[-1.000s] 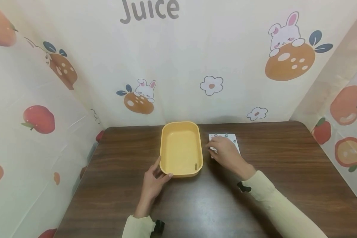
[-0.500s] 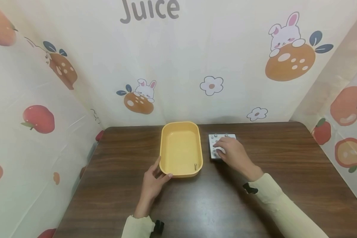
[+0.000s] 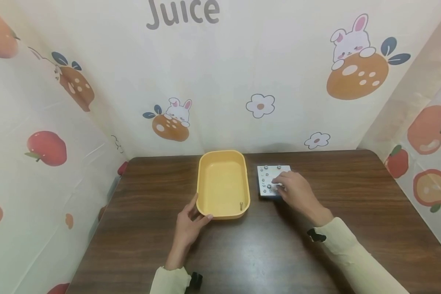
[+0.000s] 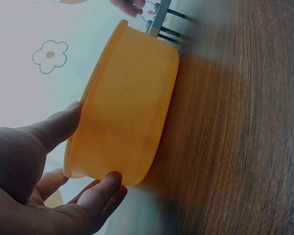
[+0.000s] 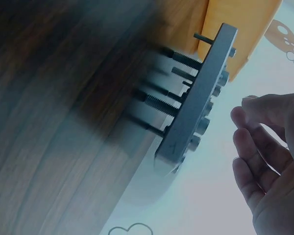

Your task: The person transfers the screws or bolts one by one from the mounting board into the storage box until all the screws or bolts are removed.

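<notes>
Pale hangings (image 3: 220, 61) with fruit, rabbits and flowers close in round a dark worktop (image 3: 132, 232).
Grey letters over there spell "Juice"; the brown wood grain catches a soft shine near the front. A yellow tray (image 3: 223, 181) sits toward the back, its near left corner gripped by the left hand (image 3: 188, 226). The right hand (image 3: 295, 192), fingers loosely bent, hovers at a white-topped plate (image 5: 198, 93) just right of it, bolt shanks poking out beneath. A small bolt (image 3: 241, 206) lies in the tray.
</notes>
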Tool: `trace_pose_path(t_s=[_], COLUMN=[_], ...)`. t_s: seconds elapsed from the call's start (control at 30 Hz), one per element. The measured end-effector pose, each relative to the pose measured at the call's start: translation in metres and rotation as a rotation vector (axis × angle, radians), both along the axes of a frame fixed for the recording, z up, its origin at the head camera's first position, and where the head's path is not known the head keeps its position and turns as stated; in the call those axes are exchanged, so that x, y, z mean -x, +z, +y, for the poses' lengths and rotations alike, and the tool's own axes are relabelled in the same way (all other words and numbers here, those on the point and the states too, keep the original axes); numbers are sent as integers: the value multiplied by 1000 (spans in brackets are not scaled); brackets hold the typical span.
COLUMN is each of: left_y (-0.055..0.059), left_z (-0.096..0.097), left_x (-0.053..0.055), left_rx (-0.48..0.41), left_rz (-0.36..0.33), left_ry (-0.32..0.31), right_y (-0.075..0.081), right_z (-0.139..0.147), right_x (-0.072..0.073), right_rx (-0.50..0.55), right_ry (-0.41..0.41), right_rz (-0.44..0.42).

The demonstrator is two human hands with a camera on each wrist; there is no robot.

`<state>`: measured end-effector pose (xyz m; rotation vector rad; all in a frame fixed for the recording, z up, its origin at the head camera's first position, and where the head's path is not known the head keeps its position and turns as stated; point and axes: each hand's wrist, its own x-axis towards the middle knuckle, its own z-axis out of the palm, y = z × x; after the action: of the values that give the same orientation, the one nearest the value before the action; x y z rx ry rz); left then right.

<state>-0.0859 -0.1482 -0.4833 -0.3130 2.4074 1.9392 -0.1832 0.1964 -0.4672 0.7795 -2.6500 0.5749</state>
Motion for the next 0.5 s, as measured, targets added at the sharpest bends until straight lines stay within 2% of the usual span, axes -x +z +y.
trace_pose_path(t_s=[0.5], left_y=[-2], left_z=[-1], left_x=[1], left_rx=[20], left_rz=[-21], left_ry=[18], right_y=[-5], right_z=[8], right_x=[-4], right_rx=[-16], right_ry=[-13], right_rz=[-19])
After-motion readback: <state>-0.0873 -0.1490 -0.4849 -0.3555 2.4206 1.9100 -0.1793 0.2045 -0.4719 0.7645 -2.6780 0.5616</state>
